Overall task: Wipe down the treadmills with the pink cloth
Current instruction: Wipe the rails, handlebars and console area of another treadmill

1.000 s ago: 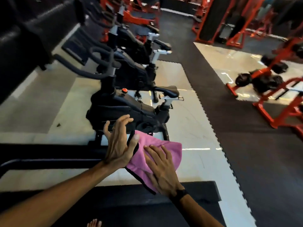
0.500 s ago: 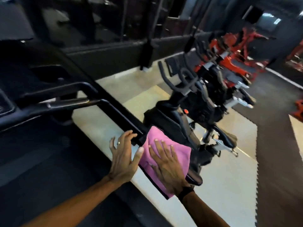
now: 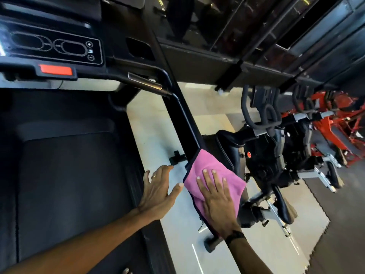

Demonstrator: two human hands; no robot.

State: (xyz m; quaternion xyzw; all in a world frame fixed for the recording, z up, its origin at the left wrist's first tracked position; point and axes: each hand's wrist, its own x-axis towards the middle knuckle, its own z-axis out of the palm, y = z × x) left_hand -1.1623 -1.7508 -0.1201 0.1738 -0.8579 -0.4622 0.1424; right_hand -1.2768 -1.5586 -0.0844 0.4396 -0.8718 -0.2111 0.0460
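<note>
- Pink cloth point(image 3: 209, 175) draped over treadmill's right handrail point(image 3: 185, 123), low on the sloping black bar, w/ dark trim along its edge.
- Right hand point(image 3: 217, 196) flat on cloth, palm down, fingers straight & slightly spread, pressing it onto the rail; dark band at wrist.
- Left hand point(image 3: 158, 188) just beside cloth on its left, off the rail, hovering above side of treadmill deck point(image 3: 69, 184); fingers straight & fanned wide, holding nothing. Ring on one finger. Thumb tip near cloth edge; can't tell if touching.
- Both forearms reach in from bottom of view.
- Console point(image 3: 53, 46) top left: two oval outlines, round + and − buttons; red tab point(image 3: 55, 69) below. No brand or words readable.
- Spin bikes point(image 3: 266, 155) to right, on pale floor point(image 3: 158, 125).
</note>
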